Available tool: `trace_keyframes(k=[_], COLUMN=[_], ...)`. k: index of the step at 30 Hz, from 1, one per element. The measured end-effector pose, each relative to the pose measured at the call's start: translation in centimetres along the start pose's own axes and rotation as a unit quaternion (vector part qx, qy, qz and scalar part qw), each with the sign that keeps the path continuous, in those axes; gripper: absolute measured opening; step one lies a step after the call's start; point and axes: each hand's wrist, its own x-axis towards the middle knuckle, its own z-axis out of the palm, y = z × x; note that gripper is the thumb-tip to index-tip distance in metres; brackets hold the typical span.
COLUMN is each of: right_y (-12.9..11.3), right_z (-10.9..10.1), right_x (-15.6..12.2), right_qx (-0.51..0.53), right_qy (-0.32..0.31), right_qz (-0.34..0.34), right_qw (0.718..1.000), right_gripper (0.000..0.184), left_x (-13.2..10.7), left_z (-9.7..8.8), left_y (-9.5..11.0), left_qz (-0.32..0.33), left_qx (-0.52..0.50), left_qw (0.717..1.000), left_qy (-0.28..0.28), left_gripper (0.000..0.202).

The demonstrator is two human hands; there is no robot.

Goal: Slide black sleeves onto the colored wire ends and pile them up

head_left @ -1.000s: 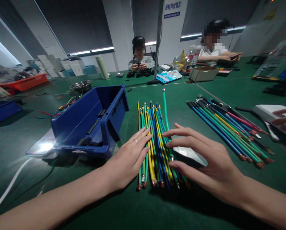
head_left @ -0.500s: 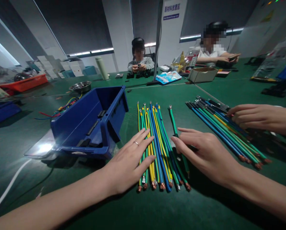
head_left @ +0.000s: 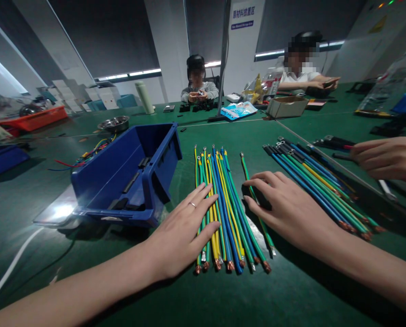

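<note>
A row of yellow, blue and green wires with copper ends lies side by side on the green table. My left hand rests flat on the row's left side, fingers stretched out, a ring on one finger. My right hand lies just right of the row, its fingers bent down over a single green wire that sits apart from the others. Neither hand grips anything.
A tipped blue bin stands left of the row. A second wire bundle lies to the right, with another person's hand beyond it. Loose wires, a steel bowl and a cardboard box sit farther back. Two people sit at the far side.
The single green wire has slid nearer and closer to the row under my right hand. The other person's hand reached onto the right bundle, then drew back to the right. My left hand stayed put.
</note>
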Motion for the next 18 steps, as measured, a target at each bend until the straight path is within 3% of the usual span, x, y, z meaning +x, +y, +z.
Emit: trace_keyframes(k=[7, 18], right_y=[-0.8, -1.2], right_z=[0.0, 0.1], right_x=[0.1, 0.2], right_qx=[0.092, 0.115], right_qy=[-0.02, -0.038], right_qz=[-0.023, -0.035], right_qw=[0.995, 0.992], right_gripper=[0.031, 0.038], left_x=[0.1, 0.2], left_z=[0.1, 0.1], left_y=[0.0, 0.0], left_qz=[0.007, 0.011], left_qx=[0.003, 0.009], left_qw=[1.0, 1.0], left_qy=[-0.004, -0.008], left_gripper=[0.056, 0.053])
